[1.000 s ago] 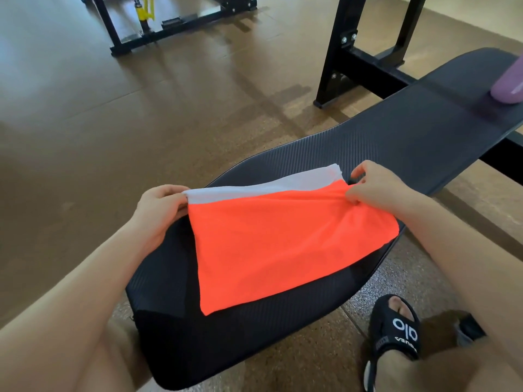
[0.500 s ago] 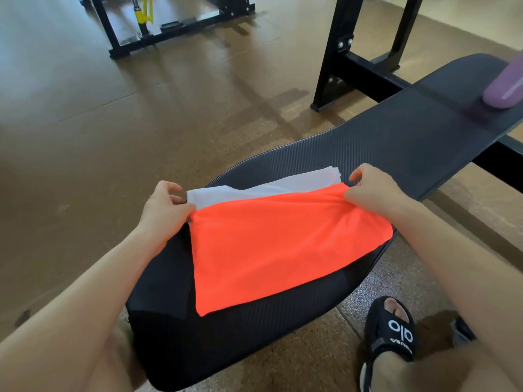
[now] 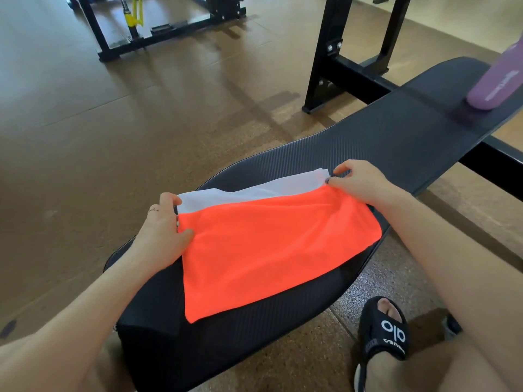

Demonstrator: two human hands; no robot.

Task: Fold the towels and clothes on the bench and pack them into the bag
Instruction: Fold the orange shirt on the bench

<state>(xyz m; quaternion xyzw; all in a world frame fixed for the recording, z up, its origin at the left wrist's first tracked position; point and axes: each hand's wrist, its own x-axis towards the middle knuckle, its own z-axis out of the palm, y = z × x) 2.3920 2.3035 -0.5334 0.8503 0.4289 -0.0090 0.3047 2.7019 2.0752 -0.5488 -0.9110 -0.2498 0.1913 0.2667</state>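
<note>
An orange cloth (image 3: 263, 250) lies folded flat on the near end of the black padded bench (image 3: 382, 142). A white layer (image 3: 254, 193) sticks out from under its far edge. My left hand (image 3: 161, 230) rests at the cloth's left edge, thumb on the orange layer and fingers curled at the white corner. My right hand (image 3: 359, 182) pinches the far right corner of the white layer. No bag is in view.
A purple bottle (image 3: 498, 77) lies on the bench's far end. Black rack posts (image 3: 325, 52) stand behind the bench, with another black frame (image 3: 158, 43) farther back on the brown floor. My foot in a black sandal (image 3: 385, 338) is right of the bench.
More of the white layer now shows beyond the orange edge. My right hand has shifted from the orange corner to the white corner; my left thumb now lies on the orange layer.
</note>
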